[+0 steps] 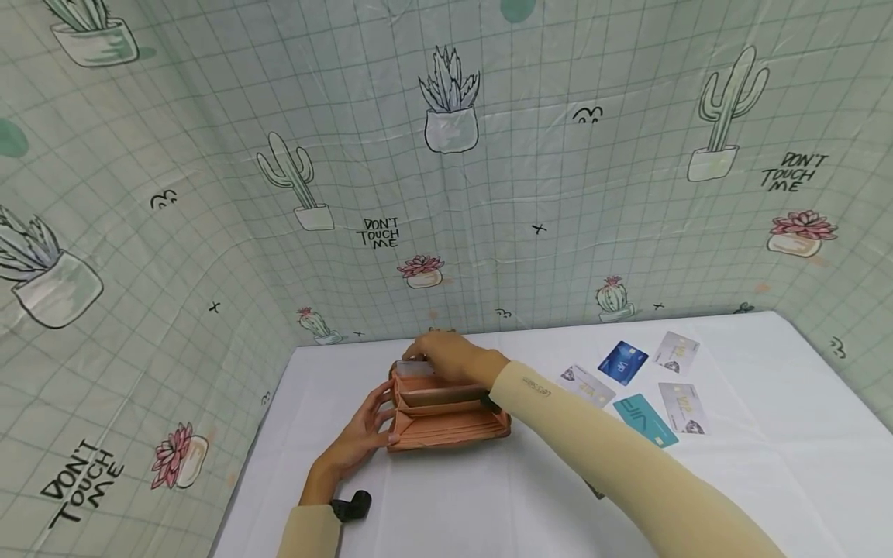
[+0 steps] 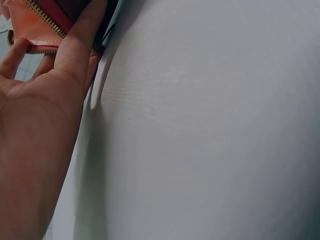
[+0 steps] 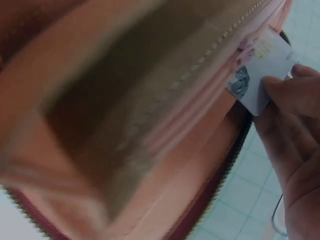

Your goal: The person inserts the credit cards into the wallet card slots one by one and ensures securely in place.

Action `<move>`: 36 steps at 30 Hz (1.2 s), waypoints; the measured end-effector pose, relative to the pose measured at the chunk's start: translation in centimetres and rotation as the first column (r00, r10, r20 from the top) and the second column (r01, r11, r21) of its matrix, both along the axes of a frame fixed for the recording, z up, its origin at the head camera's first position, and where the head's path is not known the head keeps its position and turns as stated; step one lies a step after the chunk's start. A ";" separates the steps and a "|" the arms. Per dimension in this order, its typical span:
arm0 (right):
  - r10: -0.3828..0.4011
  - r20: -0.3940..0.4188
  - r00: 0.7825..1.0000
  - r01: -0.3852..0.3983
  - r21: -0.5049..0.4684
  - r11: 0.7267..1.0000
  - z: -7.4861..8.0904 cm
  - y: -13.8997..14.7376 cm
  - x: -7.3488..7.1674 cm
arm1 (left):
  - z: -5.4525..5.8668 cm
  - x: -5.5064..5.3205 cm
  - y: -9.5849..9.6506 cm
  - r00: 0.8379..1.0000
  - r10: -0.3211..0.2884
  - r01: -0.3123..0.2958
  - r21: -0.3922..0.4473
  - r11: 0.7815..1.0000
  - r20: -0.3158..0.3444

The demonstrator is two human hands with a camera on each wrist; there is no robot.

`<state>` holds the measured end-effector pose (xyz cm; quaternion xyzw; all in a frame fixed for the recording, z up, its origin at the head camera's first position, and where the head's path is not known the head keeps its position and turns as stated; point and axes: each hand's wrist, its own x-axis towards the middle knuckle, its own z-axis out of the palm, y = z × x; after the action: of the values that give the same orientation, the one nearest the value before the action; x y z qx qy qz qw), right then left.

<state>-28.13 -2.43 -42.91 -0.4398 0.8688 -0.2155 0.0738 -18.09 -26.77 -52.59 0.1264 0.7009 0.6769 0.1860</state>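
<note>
An unzipped wallet [image 1: 449, 435] with an orange-pink lining lies spread on the white table, its compartments and card slots facing up. My left hand [image 1: 359, 435] grips its left end, thumb at the front corner and fingers along the side; the left wrist view shows the brass zipper [image 2: 46, 19] by those fingers. At the wallet's back left, my right hand [image 1: 449, 356] pinches a silver card [image 3: 262, 70] between thumb and fingers. In the right wrist view, part of that card sits behind the lining edge at a rear slot. How deep it goes is hidden.
Right of the wallet lie a blue card [image 1: 623, 363], a teal card [image 1: 645, 420] and several silver VIP cards [image 1: 684, 408]. My right sleeve [image 1: 593, 449] crosses over the table and partly hides a small dark-edged item [image 1: 594, 490]. A patterned cloth [image 1: 488, 194] hangs behind.
</note>
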 end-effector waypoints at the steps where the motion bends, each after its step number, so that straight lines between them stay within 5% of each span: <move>1: -0.008 0.009 1.000 0.008 -0.023 1.000 -0.1 0.2 0.0 | 0.0 -0.1 0.0 1.000 0.003 -0.003 -0.009 1.000 0.008; 9: -0.012 0.041 0.999 0.018 -0.157 0.987 -0.3 1.7 -0.1 | 0.2 -0.3 -0.1 0.999 0.000 0.001 -0.027 1.000 0.034; 19: 0.035 -0.028 0.999 -0.036 -0.046 0.998 -0.2 1.5 -0.2 | 0.0 -0.3 -0.2 1.000 0.002 -0.001 -0.034 0.999 0.018; 27: 0.059 -0.007 0.998 -0.058 0.098 0.993 -0.6 1.2 0.4 | 0.0 -0.4 0.0 1.000 0.000 0.000 -0.033 0.999 0.023; 36: 0.084 0.005 0.996 -0.084 0.108 0.991 -0.7 1.1 0.6 | 0.0 -0.3 0.0 0.999 0.012 -0.011 -0.025 1.000 0.033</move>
<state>-27.53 -1.30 -43.57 -0.4714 0.8598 -0.1648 0.1068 -18.43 -26.81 -52.56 0.1088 0.7066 0.6713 0.1953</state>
